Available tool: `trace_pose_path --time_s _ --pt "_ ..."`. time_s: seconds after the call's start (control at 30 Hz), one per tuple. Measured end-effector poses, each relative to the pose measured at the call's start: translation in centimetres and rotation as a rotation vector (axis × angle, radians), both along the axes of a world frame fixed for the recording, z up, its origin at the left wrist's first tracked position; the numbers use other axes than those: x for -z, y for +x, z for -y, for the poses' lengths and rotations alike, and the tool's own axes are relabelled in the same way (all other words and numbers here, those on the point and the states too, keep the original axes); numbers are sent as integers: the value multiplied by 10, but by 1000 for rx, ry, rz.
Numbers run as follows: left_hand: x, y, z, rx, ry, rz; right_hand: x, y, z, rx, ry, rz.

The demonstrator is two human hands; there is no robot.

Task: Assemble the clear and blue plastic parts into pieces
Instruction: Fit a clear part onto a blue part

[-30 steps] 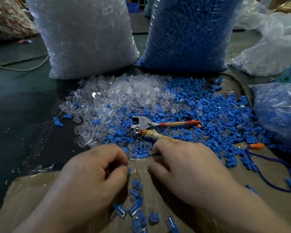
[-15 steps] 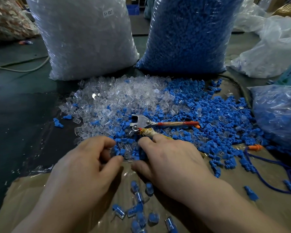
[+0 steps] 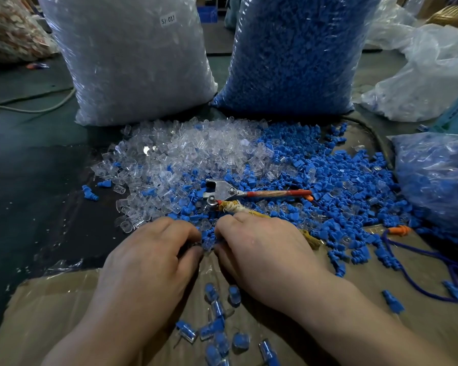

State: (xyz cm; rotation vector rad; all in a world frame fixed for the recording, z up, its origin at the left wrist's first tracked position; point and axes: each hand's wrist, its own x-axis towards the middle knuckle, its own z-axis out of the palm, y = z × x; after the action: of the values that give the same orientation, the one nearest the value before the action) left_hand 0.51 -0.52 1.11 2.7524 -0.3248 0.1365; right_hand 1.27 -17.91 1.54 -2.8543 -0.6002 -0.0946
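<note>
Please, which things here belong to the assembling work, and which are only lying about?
For the work: clear parts, blue parts, finished pieces, left hand, right hand, clear-parts bag, blue-parts bag.
Lying about: red-handled metal tool, blue cord, orange plug, grey cable.

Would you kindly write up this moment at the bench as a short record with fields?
left hand: fingers curled at the pile's near edge; what they hold is hidden
right hand: fingers curled, tips close to the left hand's
loose parts: clear parts on the left, blue parts on the right, mixed in the middle
assembled pieces: a few on the cardboard between the wrists
tool: metal, red handle, lying on the pile
bags: clear bag left, blue bag right, upright behind the pile
</note>
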Motion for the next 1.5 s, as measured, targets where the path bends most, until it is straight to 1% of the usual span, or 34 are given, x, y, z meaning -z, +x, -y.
trace_pose_path --time_s 0.13,0.23,0.47,0.57,0.63,0.73,0.83,0.93,1.0,1.03,1.07,1.13,1.23,1.3,1.4,1.5 --pt "0 -1 2 -26 -34 14 -1 -1 0 -8 25 18" --pt "0 -1 2 -56 -88 24 -2 -2 1 12 106 4" --pt "7 0 -1 -165 -333 45 -3 -7 5 74 406 1" --pt "6 -1 0 -211 -567 -3 -3 -7 7 71 501 1" --pt "6 -3 1 -210 -681 -54 -4 -8 8 63 547 -15" --pt "5 -5 2 -217 -733 -106 -3 -9 7 58 590 -39" --pt "4 -4 2 -222 -742 -112 -3 -9 6 61 612 -40" --pt "3 -4 3 -225 -662 -99 -4 -9 7 63 610 -32" --pt "2 -4 4 -219 -542 -32 -5 -9 7 59 594 -23" --pt "1 -5 4 -219 -514 6 -6 -10 7 56 584 -14" --pt "-1 -5 4 -220 -527 24 -7 -11 7 49 566 2" --pt "-6 -9 4 -222 -643 -19 -10 -14 4 21 508 38" --pt "-15 -13 5 -148 -743 -215 -13 -19 0 -46 446 65" --pt "-15 -12 5 -114 -797 -305 -14 -20 -1 -63 432 48" --pt "-10 -11 5 -151 -908 -362 -17 -21 0 -38 419 14" --pt "-7 -8 5 -219 -972 -371 -23 -21 6 28 293 2"
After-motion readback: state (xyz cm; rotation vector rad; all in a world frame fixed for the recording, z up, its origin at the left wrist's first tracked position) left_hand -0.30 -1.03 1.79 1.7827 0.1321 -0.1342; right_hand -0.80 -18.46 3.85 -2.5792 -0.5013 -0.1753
